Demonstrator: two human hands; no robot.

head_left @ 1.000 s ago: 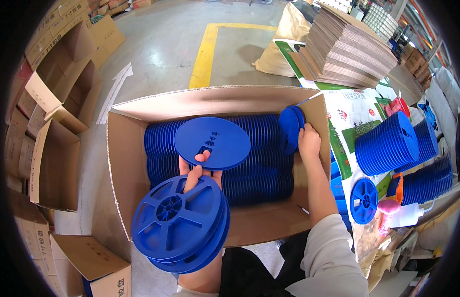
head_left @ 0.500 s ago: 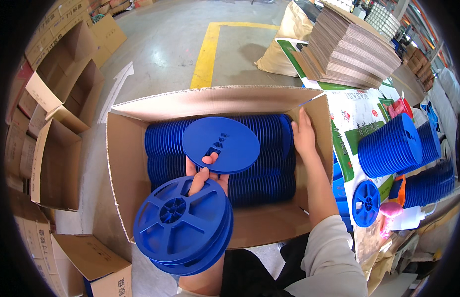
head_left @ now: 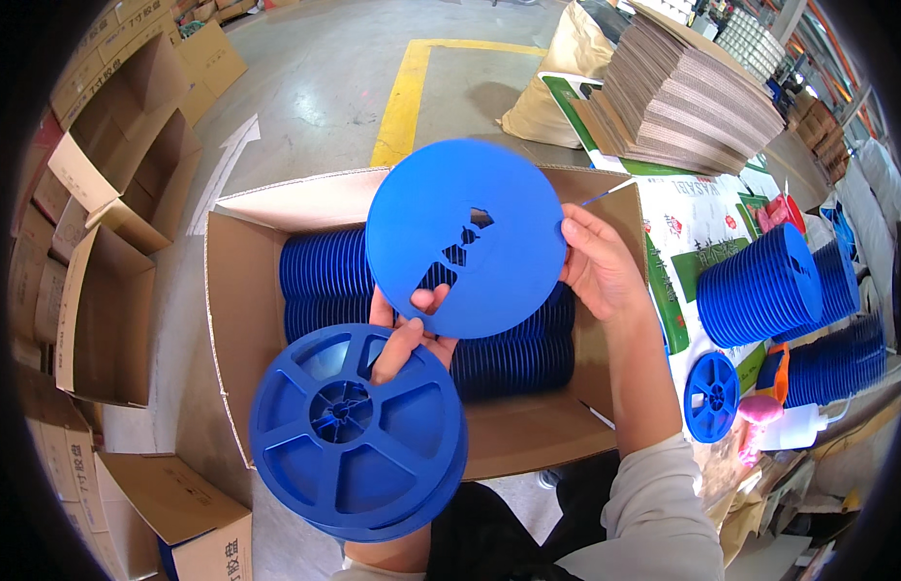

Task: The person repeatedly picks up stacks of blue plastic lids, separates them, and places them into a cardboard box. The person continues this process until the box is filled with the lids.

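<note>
My left hand (head_left: 402,349) is closed round blue plastic reels, its thumb hooked over a stack of spoked reels (head_left: 294,416). Fingers of the same hand poke through the slot of a solid-faced blue reel disc (head_left: 513,208), just above that stack. At this disc's right edge, my right hand (head_left: 603,263) pinches the rim between thumb and fingers. Below both hands stands an open cardboard box (head_left: 513,447) holding rows of blue reels (head_left: 325,266) set on edge. The held disc hides part of those rows.
A table (head_left: 698,261) on the right bears stacked blue reels (head_left: 756,290), a single spoked reel (head_left: 712,397), a white bottle (head_left: 794,426) and a pile of flat cardboard (head_left: 664,92). Empty cartons (head_left: 107,320) stand along the left. A pale sack (head_left: 557,87) is behind the table.
My right hand has left the box's right wall and taken hold of the solid disc's edge. The disc has risen and tipped up to face me; the spoked stack has tilted too.
</note>
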